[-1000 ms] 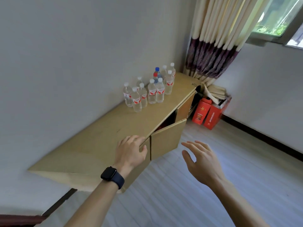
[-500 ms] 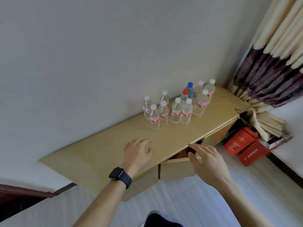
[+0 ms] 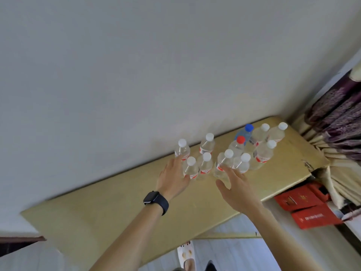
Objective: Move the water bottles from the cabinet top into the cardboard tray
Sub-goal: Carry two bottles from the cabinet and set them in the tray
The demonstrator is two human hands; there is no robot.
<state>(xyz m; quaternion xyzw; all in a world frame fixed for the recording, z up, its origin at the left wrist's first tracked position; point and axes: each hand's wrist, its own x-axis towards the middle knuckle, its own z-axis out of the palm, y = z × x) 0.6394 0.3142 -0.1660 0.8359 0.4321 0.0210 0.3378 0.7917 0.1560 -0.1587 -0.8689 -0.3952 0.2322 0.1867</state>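
Note:
Several clear water bottles stand upright in a cluster on the yellow cabinet top (image 3: 109, 210) against the wall. Most have white caps and red labels; one has a red cap (image 3: 240, 139) and one a blue cap (image 3: 248, 127). My left hand (image 3: 172, 178), with a dark watch on its wrist, has its fingers spread around the front-left bottle (image 3: 190, 169). My right hand (image 3: 235, 187) is open, its fingertips touching the lower part of a front bottle (image 3: 223, 165). Neither hand has closed on a bottle. No cardboard tray is in view.
A purple and cream curtain (image 3: 336, 122) hangs at the right beside the cabinet end. Red boxes (image 3: 310, 210) lie on the floor below it. A cabinet door edge (image 3: 230, 235) sticks out below the top. My slipper (image 3: 186, 257) shows on the pale floor.
Both hands have left the cabinet's front edge and door and moved forward across the top to the bottles. The view has come closer and tilted down over the cabinet.

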